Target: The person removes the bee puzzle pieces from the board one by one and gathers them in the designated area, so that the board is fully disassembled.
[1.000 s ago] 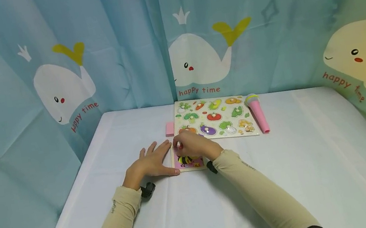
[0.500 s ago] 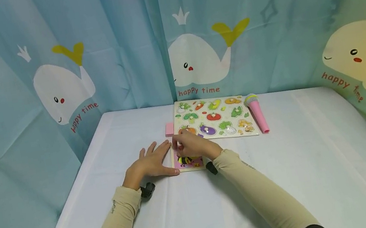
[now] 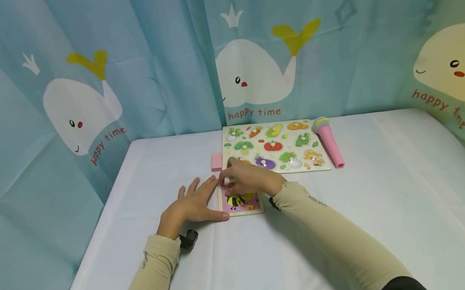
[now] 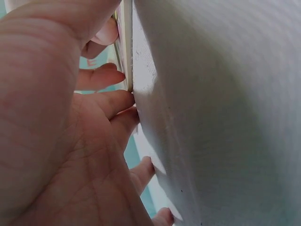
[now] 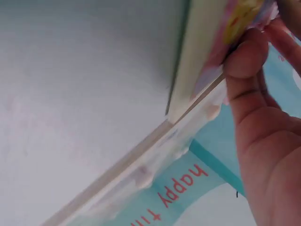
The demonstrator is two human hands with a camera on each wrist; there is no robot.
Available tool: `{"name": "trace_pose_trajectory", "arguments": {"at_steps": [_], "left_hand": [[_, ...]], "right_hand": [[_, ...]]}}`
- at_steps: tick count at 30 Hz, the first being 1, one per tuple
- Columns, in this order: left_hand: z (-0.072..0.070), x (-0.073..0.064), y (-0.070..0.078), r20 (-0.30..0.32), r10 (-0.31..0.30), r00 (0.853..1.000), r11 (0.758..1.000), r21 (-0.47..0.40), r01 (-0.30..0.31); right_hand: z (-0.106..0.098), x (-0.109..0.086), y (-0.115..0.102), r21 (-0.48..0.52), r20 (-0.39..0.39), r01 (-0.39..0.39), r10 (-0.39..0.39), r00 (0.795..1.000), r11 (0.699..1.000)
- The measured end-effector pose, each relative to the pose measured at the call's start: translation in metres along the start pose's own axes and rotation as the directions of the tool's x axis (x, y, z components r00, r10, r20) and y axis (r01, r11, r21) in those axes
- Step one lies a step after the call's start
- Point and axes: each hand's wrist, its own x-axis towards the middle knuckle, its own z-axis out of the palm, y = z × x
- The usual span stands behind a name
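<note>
Left hand [image 3: 191, 207] lies flat, fingers straight, bracing the small bee puzzle board [image 3: 241, 204] on the white worktop [image 3: 366, 225] so it stays put while the right hand [image 3: 249, 179], fingers curled, pinches a piece over its far end.

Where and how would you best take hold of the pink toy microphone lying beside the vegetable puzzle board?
Probably grip the pink toy microphone round its slim handle, from above: it lies flat on the table, its right side free, while the vegetable puzzle board crowds its left.
</note>
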Motion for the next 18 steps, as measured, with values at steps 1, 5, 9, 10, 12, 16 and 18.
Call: {"name": "trace_pose_trajectory", "arguments": {"at_steps": [1, 5, 9, 10, 12, 16, 18], "left_hand": [[-0.0003, -0.0002, 0.0004, -0.004, -0.001, 1.0, 1.0, -0.001, 0.001], [-0.0018, -0.0003, 0.0016, 0.001, -0.008, 1.0, 1.0, 0.011, 0.008], [-0.0011, 0.0005, 0.0012, 0.0, -0.008, 1.0, 1.0, 0.017, 0.008], [-0.0008, 0.0008, 0.0011, 0.003, -0.009, 1.0, 1.0, 0.019, 0.009], [-0.0003, 0.001, 0.0009, 0.003, -0.008, 1.0, 1.0, 0.019, 0.008], [-0.0007, 0.001, 0.0014, 0.008, -0.01, 1.0, 1.0, 0.02, 0.01], [-0.0011, 0.0005, 0.0015, 0.003, -0.008, 1.0, 1.0, 0.013, 0.008]], "right_hand": [[-0.0002, 0.0003, 0.0006, -0.008, -0.002, 0.009, -0.009, 1.0, 1.0], [-0.0003, 0.0017, 0.0024, -0.009, -0.001, 0.011, -0.011, 1.0, 1.0], [0.0004, 0.0027, 0.0024, 0.04, 0.013, -0.028, 0.028, 1.0, 0.999], [0.001, 0.0028, 0.0025, 0.056, 0.018, -0.036, 0.035, 0.999, 0.998], [0.0019, 0.0029, 0.0028, 0.084, 0.026, -0.05, 0.048, 0.998, 0.995], [0.0032, 0.0027, 0.0037, 0.112, 0.033, -0.054, 0.05, 0.998, 0.992], [0.0026, 0.0018, 0.004, 0.115, 0.03, -0.051, 0.048, 0.998, 0.992]]}}
